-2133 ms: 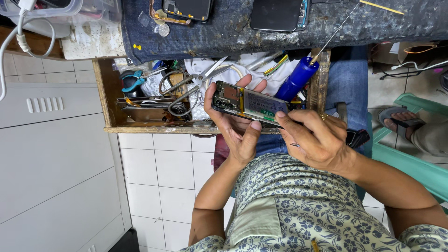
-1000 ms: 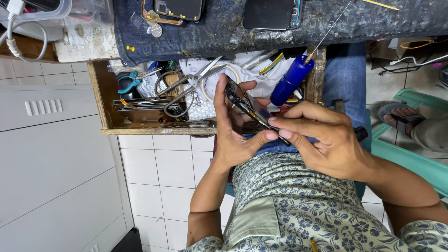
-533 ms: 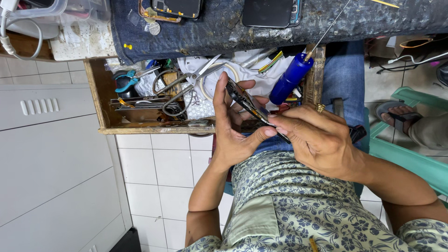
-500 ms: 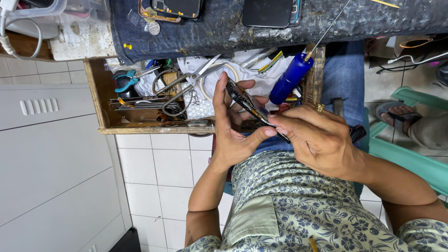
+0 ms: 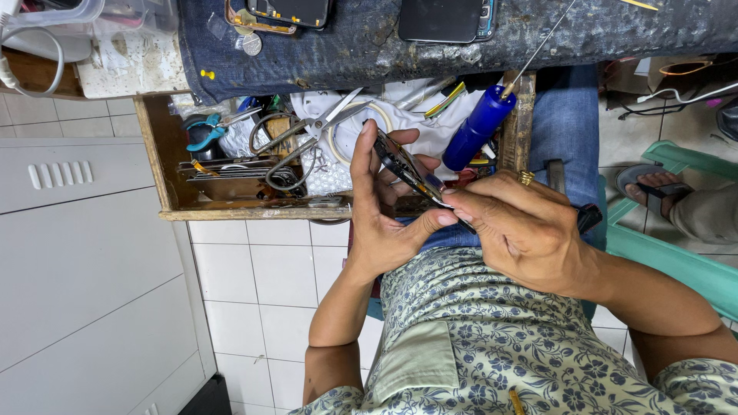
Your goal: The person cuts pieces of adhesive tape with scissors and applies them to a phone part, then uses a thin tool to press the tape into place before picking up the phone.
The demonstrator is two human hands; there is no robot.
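Observation:
My left hand [image 5: 377, 223] holds an opened phone [image 5: 400, 161] turned almost edge-on, thumb at its lower end and fingers wrapped behind it. My right hand [image 5: 530, 230], with a gold ring on one finger, pinches the phone's lower end beside my left thumb; whether it also holds a small tool is hidden. Both hands hover over my lap, just in front of an open wooden drawer [image 5: 165, 161].
The drawer holds scissors [image 5: 307, 138], teal-handled pliers [image 5: 204, 131], a blue-handled screwdriver [image 5: 477, 127] and other tools. Two phones [image 5: 288, 9] [image 5: 442, 17] lie on the cloth-covered bench top [image 5: 346, 54]. Another person's sandalled foot [image 5: 653, 184] and a green chair [image 5: 676, 261] are at right.
The phone has turned from showing its inner board flat to the camera to nearly edge-on. My right hand has closed in on its lower end.

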